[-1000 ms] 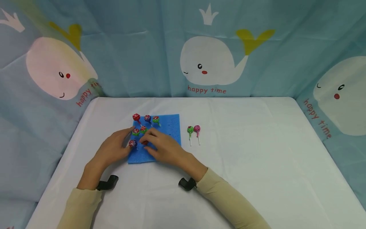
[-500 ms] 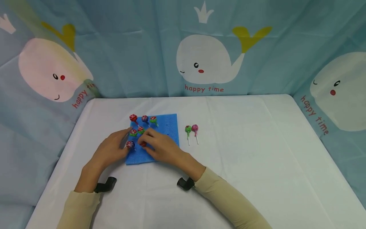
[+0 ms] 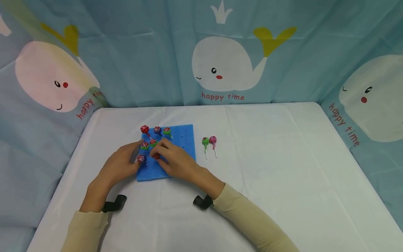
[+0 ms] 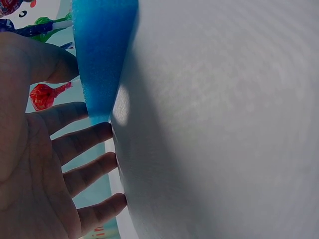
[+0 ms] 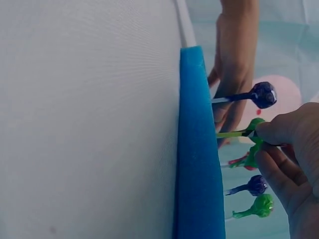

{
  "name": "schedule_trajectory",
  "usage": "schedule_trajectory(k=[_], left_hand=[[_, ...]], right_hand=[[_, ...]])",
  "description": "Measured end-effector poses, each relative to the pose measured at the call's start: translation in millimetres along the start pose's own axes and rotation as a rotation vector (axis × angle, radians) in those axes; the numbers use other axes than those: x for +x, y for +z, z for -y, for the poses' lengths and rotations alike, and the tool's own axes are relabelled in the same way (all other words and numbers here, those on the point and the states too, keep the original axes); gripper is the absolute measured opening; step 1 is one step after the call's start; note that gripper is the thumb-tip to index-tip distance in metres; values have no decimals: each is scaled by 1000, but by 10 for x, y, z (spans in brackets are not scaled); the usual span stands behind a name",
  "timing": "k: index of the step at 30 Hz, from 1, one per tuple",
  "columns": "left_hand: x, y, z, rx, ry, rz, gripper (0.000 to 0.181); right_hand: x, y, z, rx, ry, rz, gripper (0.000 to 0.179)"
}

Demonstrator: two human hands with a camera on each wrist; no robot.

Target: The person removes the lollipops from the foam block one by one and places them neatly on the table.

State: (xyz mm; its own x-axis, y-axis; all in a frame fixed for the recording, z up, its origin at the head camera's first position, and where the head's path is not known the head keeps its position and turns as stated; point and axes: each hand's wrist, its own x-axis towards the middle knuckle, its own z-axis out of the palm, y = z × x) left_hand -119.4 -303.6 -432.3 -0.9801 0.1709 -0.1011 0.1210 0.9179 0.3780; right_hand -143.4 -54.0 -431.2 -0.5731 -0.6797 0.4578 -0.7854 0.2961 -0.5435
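Observation:
My right hand (image 3: 176,159) pinches a lollipop (image 3: 156,156) with a red-patterned wrapper over the blue foam block (image 3: 185,140). In the right wrist view, its stick (image 5: 230,134) meets the foam's top face, while the fingers largely hide its head. Along the foam's left edge rests my left hand (image 3: 121,162). Its fingers (image 4: 82,139) are straight and spread, and the thumb reaches over the top face near a dark blue lollipop (image 3: 141,159). Further back, several lollipops stand in the foam, among them a red one (image 3: 145,129), a blue one (image 3: 157,130) and a green one (image 3: 167,131).
Right of the foam, a green lollipop (image 3: 205,141) and a pink lollipop (image 3: 213,140) lie on the white table (image 3: 267,168). A blue curtain (image 3: 151,63) with whale prints hangs behind the table and along its sides.
The head view has shifted slightly, so everything appears a little further left. Both hands keep their places at the foam, the right one still at the same lollipop.

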Motion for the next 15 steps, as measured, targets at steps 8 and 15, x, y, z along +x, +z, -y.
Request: schedule_trajectory(k=[8,15], left_hand=[[-19,2,16,-13,12,2,73],[-1,-9,5,-5,15,0,73]], right_hand=[[7,-12,29,24,18,-14,19],[14,-79,36,37,51,-47,24]])
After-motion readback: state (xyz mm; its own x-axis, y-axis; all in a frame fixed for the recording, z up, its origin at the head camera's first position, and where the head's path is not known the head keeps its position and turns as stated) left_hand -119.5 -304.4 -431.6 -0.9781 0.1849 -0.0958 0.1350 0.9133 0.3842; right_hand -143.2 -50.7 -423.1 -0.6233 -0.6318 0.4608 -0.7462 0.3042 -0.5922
